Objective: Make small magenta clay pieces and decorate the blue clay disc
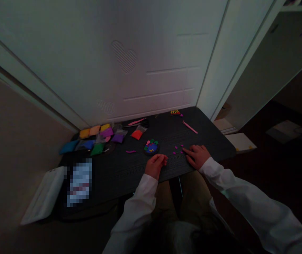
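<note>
On the dark table [108, 183], my left hand [155, 165] is closed in a pinch just in front of a round clay piece [151, 147]. Whatever its fingertips hold, if anything, is too small to make out. The clay piece has a blue middle, a dark rim, and green, pink and yellow bits on top. My right hand [198, 156] lies open and low over the table, its index finger stretched out to small purple clay bits [176, 147]. One bit is at or beside that fingertip; contact is unclear. A purple clay strip [131, 152] lies left of the round piece.
Bags of coloured clay [97, 149] crowd the back left, with a red-orange bag [138, 132] nearer the middle. Pink tweezers [190, 127] lie at the right, and a small red-and-yellow piece [175, 113] sits at the back. A blurred-out screen [79, 183] is front left.
</note>
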Motion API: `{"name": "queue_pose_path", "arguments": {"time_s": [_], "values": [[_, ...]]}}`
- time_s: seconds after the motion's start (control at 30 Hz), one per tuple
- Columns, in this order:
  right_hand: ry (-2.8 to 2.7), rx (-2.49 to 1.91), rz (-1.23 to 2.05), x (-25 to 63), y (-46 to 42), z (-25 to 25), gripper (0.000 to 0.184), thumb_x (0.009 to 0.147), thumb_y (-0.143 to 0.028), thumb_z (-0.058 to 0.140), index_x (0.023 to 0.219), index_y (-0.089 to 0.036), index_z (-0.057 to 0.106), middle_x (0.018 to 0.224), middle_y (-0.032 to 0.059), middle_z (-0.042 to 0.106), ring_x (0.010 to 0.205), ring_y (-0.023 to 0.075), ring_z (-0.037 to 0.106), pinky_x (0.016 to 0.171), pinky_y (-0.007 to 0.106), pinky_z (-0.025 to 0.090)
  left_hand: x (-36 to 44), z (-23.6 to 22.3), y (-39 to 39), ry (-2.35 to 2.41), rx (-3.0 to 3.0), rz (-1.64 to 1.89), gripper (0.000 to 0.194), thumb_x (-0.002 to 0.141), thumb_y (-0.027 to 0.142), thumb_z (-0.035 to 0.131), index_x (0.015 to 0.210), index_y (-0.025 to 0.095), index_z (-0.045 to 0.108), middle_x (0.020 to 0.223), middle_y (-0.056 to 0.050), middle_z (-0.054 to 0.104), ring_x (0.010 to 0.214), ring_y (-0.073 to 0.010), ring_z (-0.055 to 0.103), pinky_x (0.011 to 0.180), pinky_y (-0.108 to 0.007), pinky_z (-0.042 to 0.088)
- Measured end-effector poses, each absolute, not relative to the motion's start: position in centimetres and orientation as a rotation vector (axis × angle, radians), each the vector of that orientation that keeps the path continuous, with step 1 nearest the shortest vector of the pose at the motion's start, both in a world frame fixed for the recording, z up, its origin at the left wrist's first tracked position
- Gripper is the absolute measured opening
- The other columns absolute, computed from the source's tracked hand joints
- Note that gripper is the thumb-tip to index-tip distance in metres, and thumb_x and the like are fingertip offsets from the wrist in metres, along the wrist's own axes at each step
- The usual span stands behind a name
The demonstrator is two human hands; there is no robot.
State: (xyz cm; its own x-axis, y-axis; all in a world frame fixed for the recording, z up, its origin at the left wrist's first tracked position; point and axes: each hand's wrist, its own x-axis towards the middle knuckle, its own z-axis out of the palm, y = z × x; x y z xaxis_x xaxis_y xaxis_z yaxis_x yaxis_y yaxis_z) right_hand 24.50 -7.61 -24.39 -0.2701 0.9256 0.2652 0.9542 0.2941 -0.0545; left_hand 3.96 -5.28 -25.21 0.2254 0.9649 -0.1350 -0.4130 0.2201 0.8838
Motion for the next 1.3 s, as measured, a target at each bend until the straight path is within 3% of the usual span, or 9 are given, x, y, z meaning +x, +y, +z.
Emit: {"name": "queue_pose_path", "arguments": {"time_s": [0.37, 1.3], "values": [[-2.157, -1.723, -0.008, 25.8, -6.6, -25.6, 0.035, 0.074, -0.030, 0.033, 0.106, -0.021, 0.044, 0.081, 0.0049, 0.048, 0.076, 0.0149, 0.043, 0.064, 0.027, 0.027, 4.0, -25.1, -5.3, 0.834, 0.834, 1.120, 0.011, 0.063, 0.023, 0.053, 0.063, 0.012, 0.055, 0.062, -0.001, 0.055, 0.052, -0.0064, 0.047, 0.050, -0.021, 0.035], [-2.091, -1.717, -0.025, 25.8, -6.5, -25.9, 0.027, 0.073, -0.028, 0.037, 0.094, -0.023, 0.053, 0.078, 0.0039, 0.049, 0.072, 0.0136, 0.045, 0.063, 0.026, 0.030, 3.9, -25.1, -5.3, 0.845, 0.838, 1.118, 0.013, 0.061, 0.024, 0.054, 0.064, 0.012, 0.055, 0.064, -0.002, 0.055, 0.052, -0.0069, 0.047, 0.050, -0.021, 0.036]]}}
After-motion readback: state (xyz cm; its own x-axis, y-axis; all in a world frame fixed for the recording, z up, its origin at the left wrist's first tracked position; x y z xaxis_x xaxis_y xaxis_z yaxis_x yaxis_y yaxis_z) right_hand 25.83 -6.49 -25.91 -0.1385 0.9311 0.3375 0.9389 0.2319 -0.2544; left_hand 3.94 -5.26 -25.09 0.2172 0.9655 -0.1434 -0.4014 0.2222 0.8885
